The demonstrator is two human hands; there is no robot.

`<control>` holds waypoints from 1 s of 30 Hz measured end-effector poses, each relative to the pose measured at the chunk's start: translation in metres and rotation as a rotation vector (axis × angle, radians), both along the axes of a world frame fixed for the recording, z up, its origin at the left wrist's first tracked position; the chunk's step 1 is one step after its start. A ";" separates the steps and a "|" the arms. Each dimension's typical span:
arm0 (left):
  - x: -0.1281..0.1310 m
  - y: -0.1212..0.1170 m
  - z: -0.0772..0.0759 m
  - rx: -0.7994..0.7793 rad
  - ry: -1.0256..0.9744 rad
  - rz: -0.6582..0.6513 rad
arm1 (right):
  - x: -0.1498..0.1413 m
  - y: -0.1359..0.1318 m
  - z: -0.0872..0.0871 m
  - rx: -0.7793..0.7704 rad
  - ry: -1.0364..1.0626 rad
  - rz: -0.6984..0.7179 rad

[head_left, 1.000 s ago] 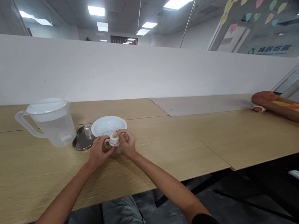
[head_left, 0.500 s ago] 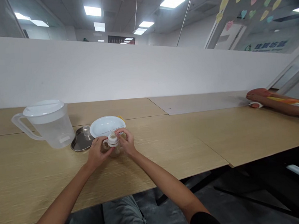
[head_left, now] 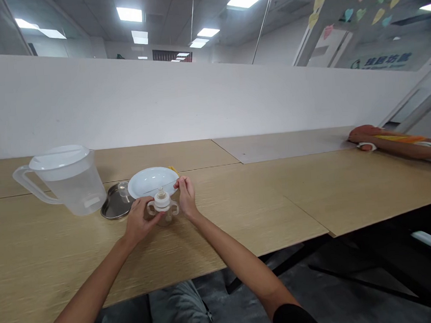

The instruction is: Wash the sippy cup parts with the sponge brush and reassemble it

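A clear baby bottle with two side handles, a white collar and a pale teat stands upright on the table. My left hand is closed around its left side, thumb across the front just below the collar. Off to the bottle's upper right, my right hand is raised with its fingers curled into a pinch by the bowl's right rim. A faint thin line runs from those fingertips over the white bowl; what they hold is too fine to make out. The bowl is directly behind the bottle.
Left of the bowl lies a metal kidney tray with a clear cap in it. Beside that stands a large lidded plastic pitcher. Something yellow shows behind the bowl. Another person's arm rests at the far right.
My right hand has left the bottle's collar, moving right and slightly up, so the right handle now shows. My left hand keeps its hold on the bottle.
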State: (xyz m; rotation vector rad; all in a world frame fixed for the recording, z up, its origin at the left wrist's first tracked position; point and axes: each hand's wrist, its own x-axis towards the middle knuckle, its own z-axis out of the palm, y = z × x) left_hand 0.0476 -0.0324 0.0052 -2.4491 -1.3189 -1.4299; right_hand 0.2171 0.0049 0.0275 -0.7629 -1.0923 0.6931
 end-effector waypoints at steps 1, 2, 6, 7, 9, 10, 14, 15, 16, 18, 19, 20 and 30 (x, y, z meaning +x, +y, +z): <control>0.000 0.000 0.000 0.003 0.002 -0.002 | 0.002 0.003 0.001 -0.023 0.074 -0.031; 0.000 0.000 0.000 0.004 0.004 -0.003 | 0.005 0.006 0.003 -0.043 0.137 -0.058; 0.000 -0.001 0.000 0.004 0.007 -0.003 | 0.012 0.011 0.007 -0.076 0.220 -0.090; 0.000 0.000 0.000 0.005 0.008 -0.003 | 0.012 0.010 0.008 -0.076 0.212 -0.089; -0.001 0.000 -0.001 0.004 0.004 -0.001 | 0.011 0.008 0.007 -0.084 0.196 -0.092; -0.001 0.001 -0.001 0.004 0.000 0.002 | 0.009 0.007 0.007 -0.092 0.192 -0.097; -0.001 0.001 -0.002 0.006 -0.003 0.005 | 0.006 0.007 0.004 -0.100 0.187 -0.141; -0.001 0.001 -0.001 0.004 -0.001 0.005 | 0.006 0.008 0.003 -0.095 0.188 -0.155; -0.001 0.001 -0.001 0.000 -0.002 0.005 | 0.006 0.009 0.002 -0.090 0.188 -0.168; -0.001 0.001 -0.002 -0.012 -0.011 0.005 | 0.007 0.011 0.002 -0.086 0.180 -0.192; -0.001 0.001 -0.002 -0.018 -0.015 0.004 | 0.008 0.011 0.001 -0.084 0.170 -0.203; -0.001 0.002 -0.002 -0.021 -0.016 0.002 | 0.008 0.011 0.001 -0.081 0.156 -0.210; -0.001 0.001 -0.001 -0.002 -0.011 0.007 | 0.008 0.010 0.000 -0.016 0.068 -0.264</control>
